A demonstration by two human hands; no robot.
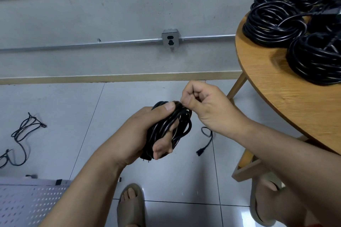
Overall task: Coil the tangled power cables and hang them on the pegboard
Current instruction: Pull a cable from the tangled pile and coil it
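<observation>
Coils (273,22) lie on counter (276,96); left grip (136,134) holds current coil (178,121), right grip (204,101) pinches its top; floor cables (24,132) and pegboard (27,202) hanging remain.

The person's forearms are bare up to the picture edge. The left hand (140,131) and the right hand (204,103) have short-cut nails. Each foot wears an open-toe slide, grey-beige, with one wide smooth band and a thick sole. The left slide (132,206) is left of the table (276,97); the right slide (256,206) is under the table's edge.
</observation>
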